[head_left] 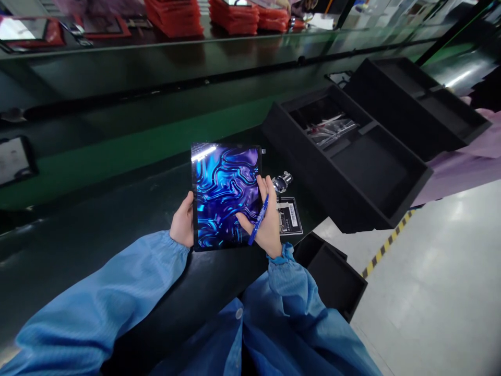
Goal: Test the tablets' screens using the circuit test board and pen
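Note:
A tablet (pixel 227 196) with a lit screen of blue and purple swirls is held before me above the dark bench. My left hand (pixel 182 222) grips its left edge, the fingers hidden behind it. My right hand (pixel 268 224) is at the right edge, with a blue pen (pixel 258 220) lodged in it and the thumb over the screen; whether it also grips the tablet I cannot tell. Just right of that hand lie a shiny metallic object (pixel 282 181) and a flat black card with a white border and label (pixel 290 215).
Black divided foam boxes (pixel 344 193) stand at the right, one containing clear-wrapped items (pixel 331 130). A smaller black tray (pixel 338 279) sits lower right. Stacks of red packets (pixel 174 18) line the raised shelf at the back. A person's pink sleeve (pixel 462 162) shows far right.

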The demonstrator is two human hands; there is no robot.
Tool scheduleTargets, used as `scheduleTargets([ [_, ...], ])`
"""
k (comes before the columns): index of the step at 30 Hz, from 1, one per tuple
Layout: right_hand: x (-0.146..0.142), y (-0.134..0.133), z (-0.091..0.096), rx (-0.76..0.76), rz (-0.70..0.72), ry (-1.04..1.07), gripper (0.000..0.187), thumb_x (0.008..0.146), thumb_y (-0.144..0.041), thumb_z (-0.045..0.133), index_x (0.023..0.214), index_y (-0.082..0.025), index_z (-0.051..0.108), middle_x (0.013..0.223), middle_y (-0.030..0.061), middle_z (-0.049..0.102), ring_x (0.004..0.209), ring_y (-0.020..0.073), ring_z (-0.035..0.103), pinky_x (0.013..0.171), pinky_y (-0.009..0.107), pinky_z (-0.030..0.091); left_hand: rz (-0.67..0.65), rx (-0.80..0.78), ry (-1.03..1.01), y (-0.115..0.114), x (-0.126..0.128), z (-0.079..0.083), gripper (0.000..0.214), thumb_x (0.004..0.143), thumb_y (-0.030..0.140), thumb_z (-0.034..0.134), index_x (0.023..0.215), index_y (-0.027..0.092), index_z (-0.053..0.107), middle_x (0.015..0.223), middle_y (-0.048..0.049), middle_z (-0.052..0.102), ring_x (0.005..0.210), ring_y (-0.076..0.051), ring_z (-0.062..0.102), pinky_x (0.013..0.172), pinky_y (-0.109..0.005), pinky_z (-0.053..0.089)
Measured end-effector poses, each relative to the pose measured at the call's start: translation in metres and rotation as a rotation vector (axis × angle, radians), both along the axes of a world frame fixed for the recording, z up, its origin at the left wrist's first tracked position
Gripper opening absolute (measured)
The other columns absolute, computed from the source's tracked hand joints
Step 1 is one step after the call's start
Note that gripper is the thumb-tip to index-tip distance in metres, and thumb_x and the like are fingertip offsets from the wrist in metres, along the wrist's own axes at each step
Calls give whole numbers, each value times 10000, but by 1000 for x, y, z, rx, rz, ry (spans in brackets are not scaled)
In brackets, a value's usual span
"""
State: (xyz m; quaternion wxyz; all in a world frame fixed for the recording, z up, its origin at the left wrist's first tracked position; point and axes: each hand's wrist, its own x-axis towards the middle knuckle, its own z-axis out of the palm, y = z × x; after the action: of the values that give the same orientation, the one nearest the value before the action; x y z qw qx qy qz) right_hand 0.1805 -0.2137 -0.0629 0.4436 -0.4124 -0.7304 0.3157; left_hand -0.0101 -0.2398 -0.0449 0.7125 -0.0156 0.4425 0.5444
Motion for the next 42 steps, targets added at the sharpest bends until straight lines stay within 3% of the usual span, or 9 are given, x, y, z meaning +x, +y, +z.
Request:
scheduleTargets([
  [15,19,-2,8,38,2,81,787,943,-334,584,1586,-295,132,1657,61,268,1533,274,267,1270,539,255,10,-90,43,-14,3,0,558,1001,506,342,1345,155,606,1067,-110,772,1130,-362,683,992,-535,548],
  [20,8,-15,10,15,-38,-115,1000,863,-422,718,1606,-306,58,1674,58,209,1556,310,182,1277,577,199,-10,-117,30,-27,7,3,568,1000,502,331,1378,159,579,1095,-111,767,1147,-364,674,1002,-546,539],
  [23,7,-22,15,25,6,-101,1110,810,-490,771,1605,-321,15,1680,56,184,1558,330,163,1273,599,189,-16,-115,19,-36,7,3,571,1004,493,312,1399,165,562,1107,-105,766,1176,-362,659,1016,-549,529],
  [30,22,-31,15,36,-23,-115,968,873,-446,703,1594,-365,61,1678,32,184,1556,325,173,1273,613,190,67,-114,59,-46,6,-8,521,994,436,352,1352,163,614,1027,-85,784,1183,-354,656,1030,-481,534],
  [33,27,-22,21,62,-83,-28,818,921,-476,634,1567,-356,146,1653,61,259,1512,326,305,1218,583,330,52,-78,76,-47,6,-12,515,991,442,356,1341,176,624,1050,-77,782,1179,-352,658,1027,-482,534],
  [37,38,13,41,144,-230,-54,472,982,-420,554,1411,-295,402,1439,108,544,1229,287,597,987,468,518,33,-94,96,-49,6,-15,505,966,474,421,1233,135,684,1010,-108,783,1187,-371,650,1043,-495,522],
  [40,44,44,52,176,-195,-304,282,995,-426,542,1190,-225,574,1115,84,691,975,233,656,820,358,515,24,-123,82,-49,7,-12,486,969,452,425,1187,121,706,983,-120,784,1188,-375,649,1052,-500,515],
  [42,45,55,55,198,-159,-491,238,1008,-410,521,965,-199,624,831,34,668,770,187,628,680,299,457,26,-147,71,-49,8,-10,470,976,433,426,1194,125,705,966,-114,786,1166,-368,663,1048,-498,519],
])
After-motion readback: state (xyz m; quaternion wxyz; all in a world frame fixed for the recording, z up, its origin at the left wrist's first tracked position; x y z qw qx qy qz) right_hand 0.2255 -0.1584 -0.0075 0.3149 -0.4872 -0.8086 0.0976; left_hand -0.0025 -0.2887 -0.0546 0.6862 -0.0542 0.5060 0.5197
